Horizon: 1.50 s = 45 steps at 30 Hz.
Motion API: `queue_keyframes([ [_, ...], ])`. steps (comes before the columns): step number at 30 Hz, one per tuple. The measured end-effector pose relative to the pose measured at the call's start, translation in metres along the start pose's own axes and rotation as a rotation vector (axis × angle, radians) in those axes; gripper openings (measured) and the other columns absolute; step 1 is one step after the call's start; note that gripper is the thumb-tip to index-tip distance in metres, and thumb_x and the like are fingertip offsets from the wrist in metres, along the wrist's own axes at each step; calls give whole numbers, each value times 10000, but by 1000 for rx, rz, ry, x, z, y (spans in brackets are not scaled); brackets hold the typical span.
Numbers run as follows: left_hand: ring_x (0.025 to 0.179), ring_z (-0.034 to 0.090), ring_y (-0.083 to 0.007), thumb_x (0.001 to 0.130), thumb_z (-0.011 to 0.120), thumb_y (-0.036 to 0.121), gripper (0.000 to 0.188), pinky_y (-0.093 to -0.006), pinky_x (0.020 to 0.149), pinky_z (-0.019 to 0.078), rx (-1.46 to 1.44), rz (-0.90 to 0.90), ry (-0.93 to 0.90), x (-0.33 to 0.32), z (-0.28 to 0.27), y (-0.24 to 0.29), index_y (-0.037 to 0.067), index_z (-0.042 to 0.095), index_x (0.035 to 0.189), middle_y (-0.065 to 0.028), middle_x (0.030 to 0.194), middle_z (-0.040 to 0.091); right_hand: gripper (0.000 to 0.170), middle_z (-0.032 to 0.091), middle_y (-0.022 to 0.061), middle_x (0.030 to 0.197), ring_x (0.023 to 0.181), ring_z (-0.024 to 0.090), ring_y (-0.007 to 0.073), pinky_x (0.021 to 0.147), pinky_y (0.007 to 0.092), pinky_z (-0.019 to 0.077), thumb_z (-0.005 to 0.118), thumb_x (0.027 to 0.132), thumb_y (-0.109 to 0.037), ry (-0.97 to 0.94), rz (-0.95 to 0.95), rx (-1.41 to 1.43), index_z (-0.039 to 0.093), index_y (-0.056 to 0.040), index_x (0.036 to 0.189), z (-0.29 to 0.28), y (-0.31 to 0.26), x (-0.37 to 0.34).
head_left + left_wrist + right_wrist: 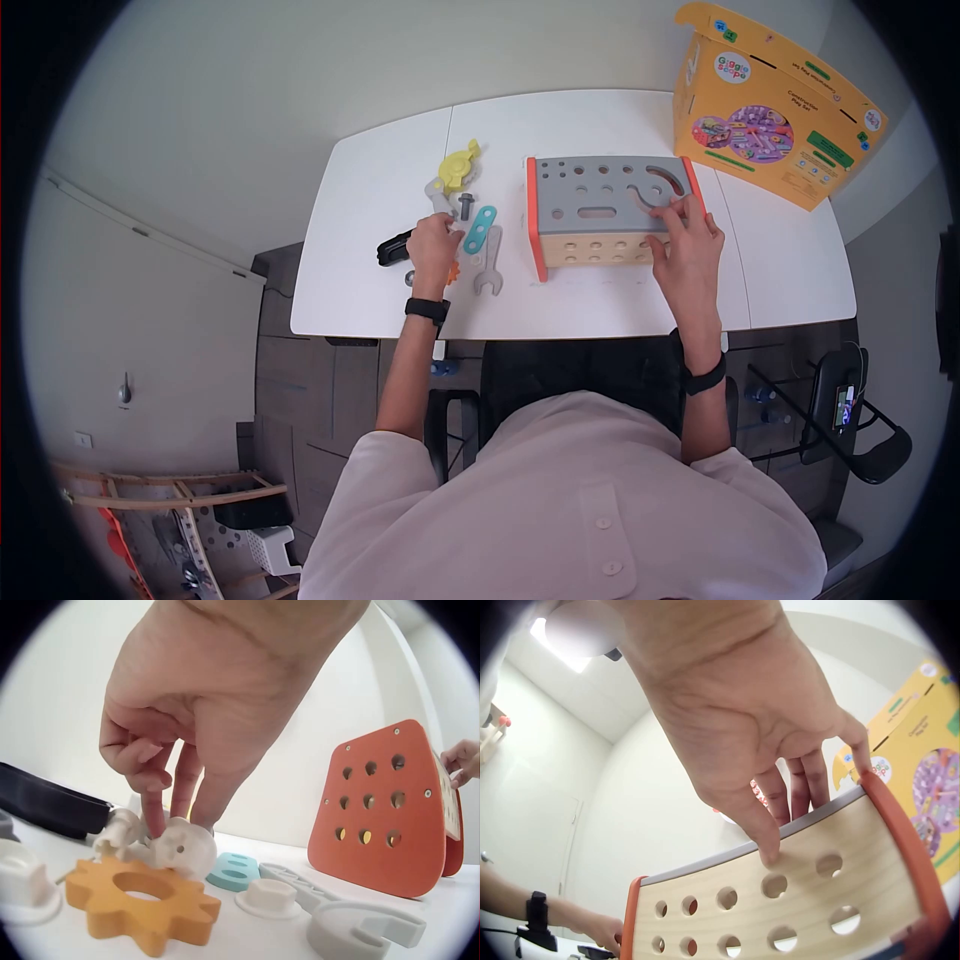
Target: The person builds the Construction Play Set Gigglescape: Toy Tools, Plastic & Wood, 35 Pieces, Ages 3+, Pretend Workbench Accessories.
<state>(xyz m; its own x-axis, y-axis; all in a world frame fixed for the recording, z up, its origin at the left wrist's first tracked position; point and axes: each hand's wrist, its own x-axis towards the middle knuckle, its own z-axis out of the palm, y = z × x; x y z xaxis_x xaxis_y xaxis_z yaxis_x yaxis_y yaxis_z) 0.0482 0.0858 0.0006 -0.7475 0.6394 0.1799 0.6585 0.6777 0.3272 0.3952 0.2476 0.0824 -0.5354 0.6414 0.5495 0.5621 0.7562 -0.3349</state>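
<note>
the box (625,222) stands on the bench (380,170), probably steadied by the right hand (690,245): thumb on its front, other fingers spread over the top, gripping the edge. the gear (135,909) and spanner (491,264) lie left of it, presumably for easy reach. the left hand (434,246) has its fingers narrow about a white piece (184,853); whether they pinch it, i cannot tell.
</note>
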Motion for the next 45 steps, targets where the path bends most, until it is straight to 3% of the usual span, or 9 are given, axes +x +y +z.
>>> queue_keyframes([
  [8, 857, 698, -294, 751, 778, 190, 248, -407, 740, 557, -81, 122, 136, -10, -26, 16, 88, 712, 966, -97, 941, 703, 388, 505, 72, 1122, 1137, 545, 267, 993, 519, 396, 787, 740, -3, -14, 3, -10, 657, -68, 1099, 0, 1, 1],
  [11, 834, 646, -300, 772, 732, 108, 218, -408, 732, 529, -234, 196, 25, -21, -51, 26, 78, 679, 981, -114, 964, 620, 385, 503, 71, 1121, 1142, 545, 267, 996, 522, 395, 785, 743, -4, -9, 1, 13, 656, -68, 1100, 0, 0, -1],
  [13, 823, 608, -313, 773, 678, 5, 249, -404, 745, 511, -339, 192, -256, -30, -54, 25, 74, 675, 1012, -130, 984, 562, 387, 502, 72, 1124, 1143, 545, 267, 995, 526, 395, 784, 742, -3, 4, -6, -8, 654, -68, 1101, 1, 0, -1],
  [16, 919, 642, -375, 810, 700, -18, 181, -452, 807, 532, -228, 366, -190, -33, -20, -3, 60, 652, 966, -178, 1049, 554, 394, 501, 73, 1123, 1141, 545, 266, 992, 528, 398, 780, 743, -2, 9, -14, -7, 652, -68, 1110, 1, 0, -1],
  [29, 925, 647, -372, 808, 807, 88, 161, -445, 808, 551, -161, 333, -121, -42, -18, 9, 41, 670, 878, -147, 1032, 571, 413, 544, 90, 1149, 1192, 548, 272, 1057, 543, 379, 772, 746, 9, -29, -14, 53, 659, -54, 1138, -10, -4, 2],
  [32, 870, 638, -332, 815, 810, 100, 162, -418, 772, 545, -301, 339, -18, -50, -64, 50, 44, 673, 880, -120, 1010, 567, 462, 580, 101, 1201, 1209, 568, 286, 1027, 494, 438, 772, 760, 2, 145, -142, 97, 650, -50, 1203, -21, -32, 2],
  [37, 843, 593, -220, 885, 771, 84, 163, -346, 737, 489, -871, 711, -207, -78, -86, 120, 34, 628, 945, -79, 964, 562, 475, 615, 134, 1271, 1011, 684, 317, 821, 361, 573, 756, 792, 0, -147, -398, 636, 663, -56, 1254, 0, -70, -3],
  [41, 687, 596, -120, 942, 707, 45, 148, -254, 662, 511, -906, 697, -227, -91, -73, 136, 30, 584, 1022, -47, 934, 572, 413, 652, 146, 1213, 975, 694, 319, 798, 347, 578, 719, 821, 39, -91, -321, 654, 686, -53, 1222, 18, -64, -12],
  [45, 722, 614, -144, 939, 718, 74, 177, -271, 667, 509, -961, 492, -314, -92, -77, 122, 32, 566, 1020, -56, 911, 588, 301, 671, 149, 1114, 932, 706, 314, 763, 347, 580, 674, 855, 89, -40, -165, 616, 679, -12, 1139, 16, -41, -16],
])
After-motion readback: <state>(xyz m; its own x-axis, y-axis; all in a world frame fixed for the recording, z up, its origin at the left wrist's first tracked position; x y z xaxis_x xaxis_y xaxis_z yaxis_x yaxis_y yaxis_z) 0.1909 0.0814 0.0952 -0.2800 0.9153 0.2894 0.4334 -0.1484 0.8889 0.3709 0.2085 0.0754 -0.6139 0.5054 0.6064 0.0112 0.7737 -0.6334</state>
